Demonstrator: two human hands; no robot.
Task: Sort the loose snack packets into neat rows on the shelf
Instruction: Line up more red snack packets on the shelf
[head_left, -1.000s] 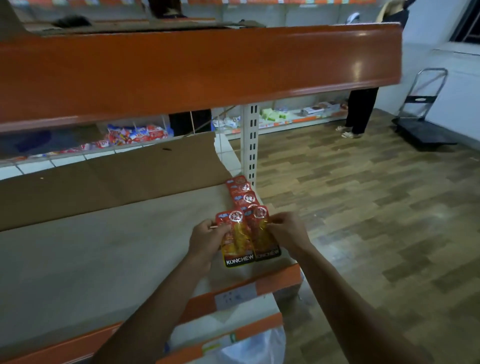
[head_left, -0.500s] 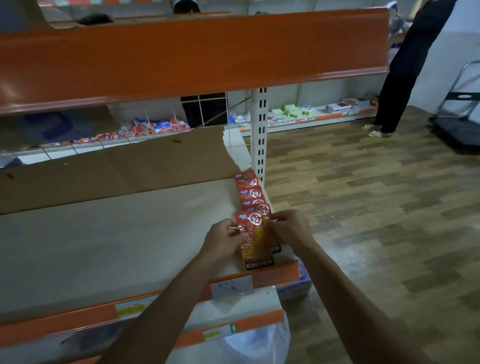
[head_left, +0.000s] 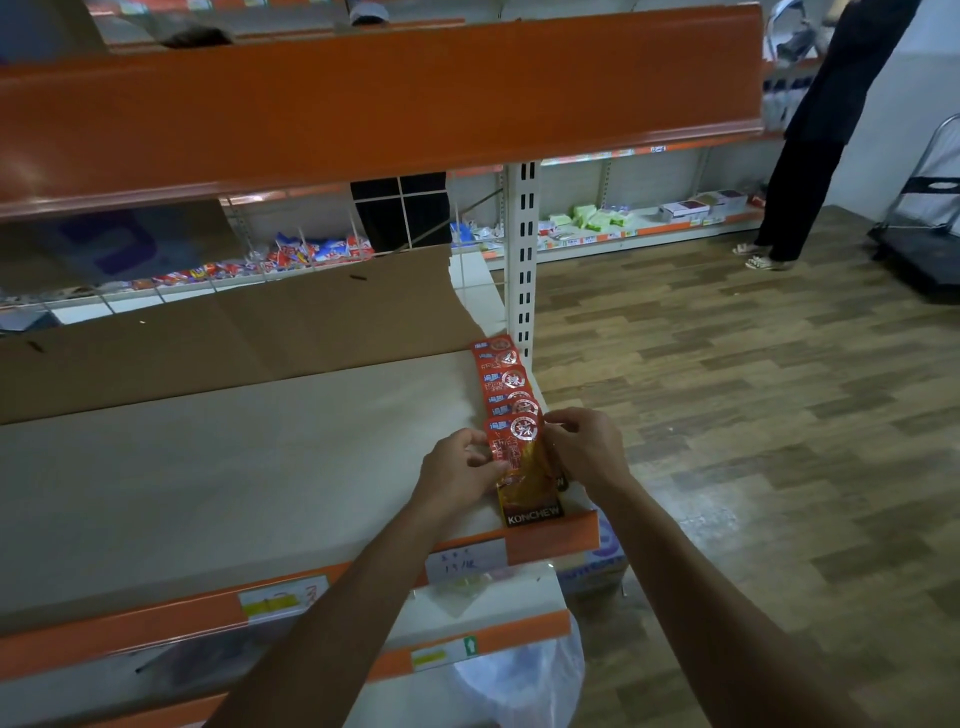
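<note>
Head camera: left hand (head_left: 457, 467) and right hand (head_left: 587, 452) still pinch the front Konchew packet (head_left: 527, 480), now laid over its neighbour, heading the packet row (head_left: 503, 374) at the right end of the shelf (head_left: 260, 467).

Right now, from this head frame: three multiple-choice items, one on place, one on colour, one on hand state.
1. Where on the shelf does the row of snack packets lie?
A) right end, beside the upright post
B) left end
C) centre

2. What colour is the shelf's front edge strip?
A) blue
B) orange
C) green

3. How do the left hand and right hand relate to the front packet?
A) neither touches it
B) only one grips it
C) both pinch its sides with curled fingers

Answers:
1 A, the row runs back along the right end to the post.
2 B, the strip below the hands is orange.
3 C, each hand grips one side.
</note>
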